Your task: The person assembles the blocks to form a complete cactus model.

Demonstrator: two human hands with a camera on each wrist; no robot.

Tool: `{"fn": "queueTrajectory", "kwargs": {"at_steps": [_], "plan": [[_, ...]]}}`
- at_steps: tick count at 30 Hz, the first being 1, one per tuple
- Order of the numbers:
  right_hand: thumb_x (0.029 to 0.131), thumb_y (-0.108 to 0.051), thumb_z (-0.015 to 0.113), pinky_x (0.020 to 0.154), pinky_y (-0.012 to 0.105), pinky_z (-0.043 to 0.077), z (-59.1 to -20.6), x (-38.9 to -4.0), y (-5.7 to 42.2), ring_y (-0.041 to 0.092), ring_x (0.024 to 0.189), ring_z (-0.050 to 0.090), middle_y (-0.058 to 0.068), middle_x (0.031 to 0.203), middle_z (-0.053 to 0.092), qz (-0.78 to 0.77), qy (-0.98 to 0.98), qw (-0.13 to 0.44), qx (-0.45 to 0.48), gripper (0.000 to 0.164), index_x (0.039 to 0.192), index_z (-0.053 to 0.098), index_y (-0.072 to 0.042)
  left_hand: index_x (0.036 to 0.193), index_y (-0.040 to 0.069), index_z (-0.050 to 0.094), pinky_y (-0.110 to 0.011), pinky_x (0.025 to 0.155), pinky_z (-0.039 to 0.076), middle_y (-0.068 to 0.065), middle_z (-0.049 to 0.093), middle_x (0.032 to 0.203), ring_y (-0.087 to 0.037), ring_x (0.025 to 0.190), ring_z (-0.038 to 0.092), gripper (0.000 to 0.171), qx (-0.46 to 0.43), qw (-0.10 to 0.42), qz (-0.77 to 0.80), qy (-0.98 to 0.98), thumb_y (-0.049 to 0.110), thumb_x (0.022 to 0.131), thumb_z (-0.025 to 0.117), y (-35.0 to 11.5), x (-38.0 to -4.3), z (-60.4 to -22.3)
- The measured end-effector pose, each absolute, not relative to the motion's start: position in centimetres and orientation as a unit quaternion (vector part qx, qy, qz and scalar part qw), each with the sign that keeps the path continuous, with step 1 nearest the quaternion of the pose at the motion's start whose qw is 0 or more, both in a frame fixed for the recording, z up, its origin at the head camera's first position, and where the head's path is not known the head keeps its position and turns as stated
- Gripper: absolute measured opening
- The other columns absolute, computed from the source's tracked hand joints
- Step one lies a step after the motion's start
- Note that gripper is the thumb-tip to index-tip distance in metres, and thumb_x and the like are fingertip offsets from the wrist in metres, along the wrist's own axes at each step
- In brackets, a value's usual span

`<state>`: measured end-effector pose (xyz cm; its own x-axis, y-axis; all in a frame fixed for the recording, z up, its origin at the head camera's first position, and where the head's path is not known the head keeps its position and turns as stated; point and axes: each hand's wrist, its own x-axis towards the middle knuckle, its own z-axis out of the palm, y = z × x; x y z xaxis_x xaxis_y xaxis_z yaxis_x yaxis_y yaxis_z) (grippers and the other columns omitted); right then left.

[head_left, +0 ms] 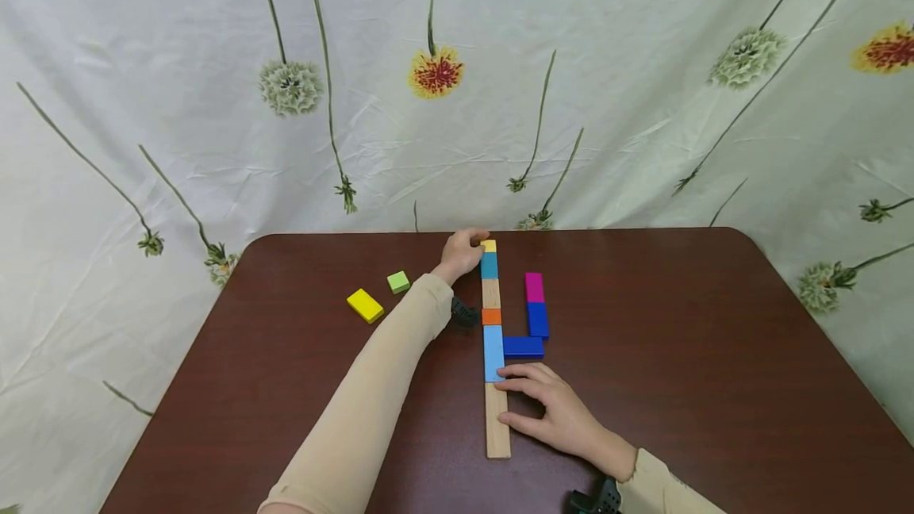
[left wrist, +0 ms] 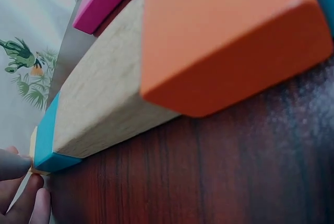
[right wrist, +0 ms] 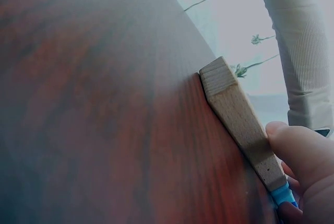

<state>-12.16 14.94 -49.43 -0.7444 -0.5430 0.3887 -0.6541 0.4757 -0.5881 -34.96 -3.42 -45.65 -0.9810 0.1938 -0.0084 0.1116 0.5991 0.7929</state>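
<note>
Blocks lie end to end in a straight row on the table. At its far end my left hand (head_left: 462,254) pinches a small yellow block (head_left: 489,246), which looks pale in the left wrist view. Following it toward me are a teal block (left wrist: 48,135), a plain wooden block (left wrist: 99,83), an orange block (left wrist: 224,41), a light blue block (head_left: 493,354) and a long wooden block (right wrist: 240,117). My right hand (head_left: 560,411) lies along the near end's right side, fingertips touching the light blue block and thumb against the long wooden one.
Right of the row, a blue block (head_left: 524,347) extends sideways from the light blue one. Another blue block (head_left: 538,320) and a magenta block (head_left: 534,287) continue away from it. A yellow block (head_left: 365,305) and a green block (head_left: 398,282) lie left of my left forearm.
</note>
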Motion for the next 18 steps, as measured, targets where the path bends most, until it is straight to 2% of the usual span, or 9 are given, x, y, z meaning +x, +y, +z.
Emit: {"fn": "queueTrajectory", "kwargs": {"at_steps": [8,18], "plan": [[0.086,-0.039,0.068,0.09,0.038,0.046,-49.3,-12.0,15.0,0.012,0.116,0.049,-0.009,0.126,0.055,0.374,-0.861,0.066,0.34,0.037,0.118,0.065,-0.023,0.132,0.006,0.054,-0.036,0.094,0.044,-0.008,0.055,0.129,-0.024,0.116,0.051,0.038,0.093,0.04,0.453,0.886,0.016,0.095,0.056,-4.0,-34.8,-44.5],[0.085,-0.037,0.069,0.089,0.04,0.046,-49.4,-12.0,14.9,0.014,0.115,0.049,-0.009,0.126,0.055,0.377,-0.858,0.07,0.341,0.036,0.118,0.065,-0.023,0.133,0.002,0.051,-0.038,0.093,0.045,-0.01,0.057,0.126,-0.025,0.112,0.054,0.044,0.143,0.028,0.51,0.848,0.018,0.093,0.059,-8.0,-33.5,-40.8]]}}
